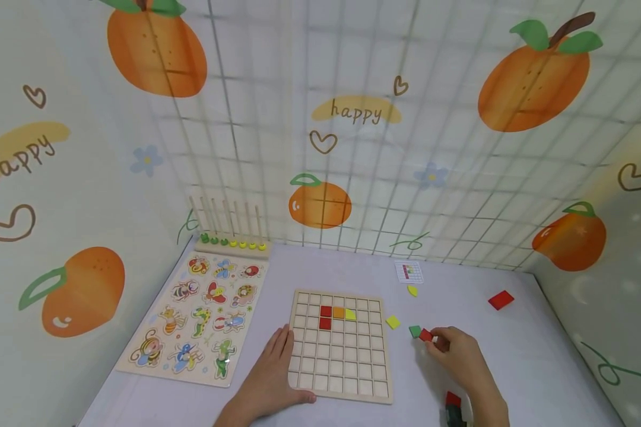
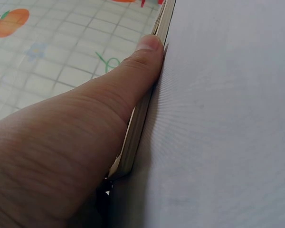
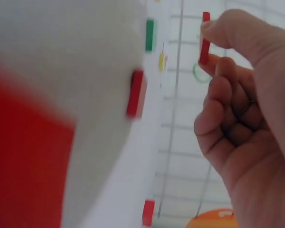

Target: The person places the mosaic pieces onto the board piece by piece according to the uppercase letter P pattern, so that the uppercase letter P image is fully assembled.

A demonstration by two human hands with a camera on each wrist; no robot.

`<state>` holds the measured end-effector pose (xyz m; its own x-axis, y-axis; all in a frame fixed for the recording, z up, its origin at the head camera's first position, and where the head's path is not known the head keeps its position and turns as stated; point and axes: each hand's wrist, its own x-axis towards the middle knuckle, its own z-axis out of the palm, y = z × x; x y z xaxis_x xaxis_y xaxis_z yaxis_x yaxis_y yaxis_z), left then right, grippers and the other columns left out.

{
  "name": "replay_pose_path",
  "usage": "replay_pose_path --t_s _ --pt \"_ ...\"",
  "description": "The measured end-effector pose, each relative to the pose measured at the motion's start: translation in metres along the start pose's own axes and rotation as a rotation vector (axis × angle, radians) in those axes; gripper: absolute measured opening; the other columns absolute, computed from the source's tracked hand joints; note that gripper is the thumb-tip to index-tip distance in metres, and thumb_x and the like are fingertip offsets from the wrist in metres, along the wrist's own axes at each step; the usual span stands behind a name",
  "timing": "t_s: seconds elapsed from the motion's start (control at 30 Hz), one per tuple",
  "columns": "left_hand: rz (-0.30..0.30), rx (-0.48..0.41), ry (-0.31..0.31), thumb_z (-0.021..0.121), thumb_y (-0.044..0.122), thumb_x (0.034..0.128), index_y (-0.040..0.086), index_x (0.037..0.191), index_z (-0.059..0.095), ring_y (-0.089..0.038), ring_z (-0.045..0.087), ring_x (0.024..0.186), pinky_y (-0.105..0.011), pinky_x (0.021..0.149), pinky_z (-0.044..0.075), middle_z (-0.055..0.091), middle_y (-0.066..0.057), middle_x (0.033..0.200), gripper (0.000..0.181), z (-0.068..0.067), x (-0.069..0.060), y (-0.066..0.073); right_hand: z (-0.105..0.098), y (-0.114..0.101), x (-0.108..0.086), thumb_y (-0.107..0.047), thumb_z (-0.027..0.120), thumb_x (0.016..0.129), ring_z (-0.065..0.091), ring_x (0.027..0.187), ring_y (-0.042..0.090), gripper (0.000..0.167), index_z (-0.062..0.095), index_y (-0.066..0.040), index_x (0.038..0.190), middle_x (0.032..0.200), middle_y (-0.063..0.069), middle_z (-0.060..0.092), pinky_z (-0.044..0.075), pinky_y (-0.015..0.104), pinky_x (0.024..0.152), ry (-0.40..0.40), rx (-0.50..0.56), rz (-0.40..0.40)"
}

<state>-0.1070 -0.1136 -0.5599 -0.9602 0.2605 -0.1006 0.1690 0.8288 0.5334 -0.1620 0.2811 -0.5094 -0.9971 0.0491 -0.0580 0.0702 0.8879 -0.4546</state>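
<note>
A square wooden grid board (image 1: pixel 348 398) lies on the table, with two red tiles, an orange tile (image 1: pixel 339 312) and a yellow piece (image 1: pixel 350 314) in its cells. My left hand (image 1: pixel 267 379) rests at its left edge, fingers straight, and its thumb (image 2: pixel 137 61) touches the near side. My right hand (image 1: pixel 462 356), right of the board, pinches a red tile (image 3: pixel 205 40) between thumb and finger. In the head view a red tile (image 1: pixel 425 335) shows at those fingertips, beside a green tile (image 1: pixel 415 331); whether it is the held one I cannot tell.
Left stands an insect puzzle board (image 1: pixel 200 320), with a pegged rack (image 1: pixel 232 249) behind. Right of the grid lie a yellow tile (image 1: pixel 393 322), a yellow curved piece (image 1: pixel 412 290), a pattern card (image 1: pixel 409 272), a red piece (image 1: pixel 501 300) and a red tile (image 1: pixel 453 398) beside dark pieces (image 1: pixel 454 416).
</note>
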Motion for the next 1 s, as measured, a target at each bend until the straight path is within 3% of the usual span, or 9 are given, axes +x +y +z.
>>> replay_pose_path --t_s 0.2,0.53,0.83,1.0 --pt "0.003 0.007 0.005 0.074 0.085 0.0628 0.001 0.163 0.014 -0.039 0.01 0.159 -0.057 0.124 0.027 0.009 -0.018 0.172 0.144 0.002 0.0 -0.001 0.009 -0.022 0.004 -0.022 0.08 0.085 0.053 0.077 0.015 0.03 0.076 -0.007 0.11 0.082 -0.001 0.061 0.05 0.022 0.063 -0.011 0.006 -0.079" --pt "0.004 0.002 0.009 0.075 0.084 0.0627 0.0 0.163 0.015 -0.04 0.01 0.159 -0.057 0.124 0.027 0.01 -0.02 0.172 0.144 0.0 -0.001 0.001 0.023 -0.06 0.009 -0.015 0.079 0.086 0.05 0.073 0.01 0.017 0.076 -0.008 0.101 0.077 -0.005 0.057 0.045 0.023 0.063 0.001 0.067 -0.275" --pt "0.011 0.008 0.011 0.074 0.085 0.0628 0.0 0.163 0.016 -0.04 0.01 0.159 -0.057 0.124 0.027 0.01 -0.02 0.172 0.143 0.001 0.001 -0.001 0.04 -0.096 0.01 -0.014 0.081 0.086 0.05 0.074 0.009 0.016 0.075 -0.013 0.101 0.078 -0.009 0.054 0.046 0.019 0.062 -0.033 0.101 -0.334" --pt "0.01 0.014 0.013 0.074 0.085 0.0633 0.001 0.163 0.015 -0.039 0.01 0.159 -0.056 0.125 0.027 0.01 -0.019 0.172 0.143 0.001 0.0 -0.001 0.049 -0.113 0.011 -0.016 0.08 0.087 0.049 0.073 0.008 0.016 0.075 -0.012 0.101 0.078 -0.011 0.053 0.046 0.018 0.061 -0.059 0.092 -0.421"
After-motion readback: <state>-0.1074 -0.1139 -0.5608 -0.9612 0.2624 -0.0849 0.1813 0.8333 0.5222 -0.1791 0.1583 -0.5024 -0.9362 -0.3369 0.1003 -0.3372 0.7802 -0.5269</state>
